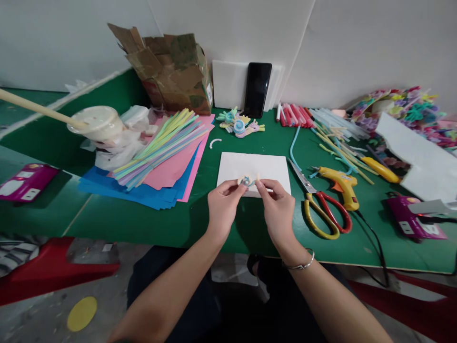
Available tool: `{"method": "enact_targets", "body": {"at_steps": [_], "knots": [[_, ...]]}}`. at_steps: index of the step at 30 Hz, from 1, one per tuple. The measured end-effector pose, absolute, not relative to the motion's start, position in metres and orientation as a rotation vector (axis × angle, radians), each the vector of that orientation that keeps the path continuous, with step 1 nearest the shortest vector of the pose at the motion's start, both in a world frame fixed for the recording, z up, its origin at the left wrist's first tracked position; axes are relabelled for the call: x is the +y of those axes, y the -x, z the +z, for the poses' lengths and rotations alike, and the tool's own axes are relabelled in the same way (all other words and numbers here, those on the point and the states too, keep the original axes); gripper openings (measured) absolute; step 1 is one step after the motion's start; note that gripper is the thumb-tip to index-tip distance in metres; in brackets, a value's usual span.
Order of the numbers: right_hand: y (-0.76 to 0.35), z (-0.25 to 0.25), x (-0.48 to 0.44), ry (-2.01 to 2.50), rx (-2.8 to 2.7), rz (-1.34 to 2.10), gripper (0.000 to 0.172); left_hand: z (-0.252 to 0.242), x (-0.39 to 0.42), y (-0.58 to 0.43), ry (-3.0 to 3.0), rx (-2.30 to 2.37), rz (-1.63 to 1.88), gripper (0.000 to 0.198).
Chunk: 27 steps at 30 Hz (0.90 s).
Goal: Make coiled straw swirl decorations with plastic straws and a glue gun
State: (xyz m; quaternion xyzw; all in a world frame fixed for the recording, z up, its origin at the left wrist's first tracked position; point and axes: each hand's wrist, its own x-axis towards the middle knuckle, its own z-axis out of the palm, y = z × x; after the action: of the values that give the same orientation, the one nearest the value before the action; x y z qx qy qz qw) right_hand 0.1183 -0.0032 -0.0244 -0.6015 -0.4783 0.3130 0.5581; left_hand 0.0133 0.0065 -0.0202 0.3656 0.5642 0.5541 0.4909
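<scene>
Between my two hands is a small curled pipe cleaner (245,181), cream and light blue, coiled at its left end. My left hand (224,205) pinches the coiled end between thumb and fingers. With thumb and forefinger, my right hand (277,205) grips the other end; a bracelet sits on that wrist. Both hands are over the front part of a white board (253,164) lying on the green table. Behind the board lies a cluster of curled pastel pipe-cleaner pieces (240,125). Fingertips partly hide the held piece.
Scissors (323,209) and a yellow glue gun (339,183) with a black cord lie right. Pastel pipe cleaners (160,150) rest on coloured sheets (143,193) at left. A phone (257,88) leans at the back beside a cardboard box (174,71). Red markers (294,115) lie back right.
</scene>
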Motion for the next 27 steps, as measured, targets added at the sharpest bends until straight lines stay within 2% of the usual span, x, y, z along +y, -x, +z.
{"method": "enact_targets", "body": {"at_steps": [12,27], "knots": [[-0.136,-0.018,0.002,1.390,-1.582,0.376,0.012,-0.015,0.010,-0.006,-1.052,1.400,1.185,0.013],[-0.147,-0.021,0.006,1.390,-1.758,0.467,0.015,-0.019,0.017,0.006,-1.316,1.413,1.015,0.008]]}}
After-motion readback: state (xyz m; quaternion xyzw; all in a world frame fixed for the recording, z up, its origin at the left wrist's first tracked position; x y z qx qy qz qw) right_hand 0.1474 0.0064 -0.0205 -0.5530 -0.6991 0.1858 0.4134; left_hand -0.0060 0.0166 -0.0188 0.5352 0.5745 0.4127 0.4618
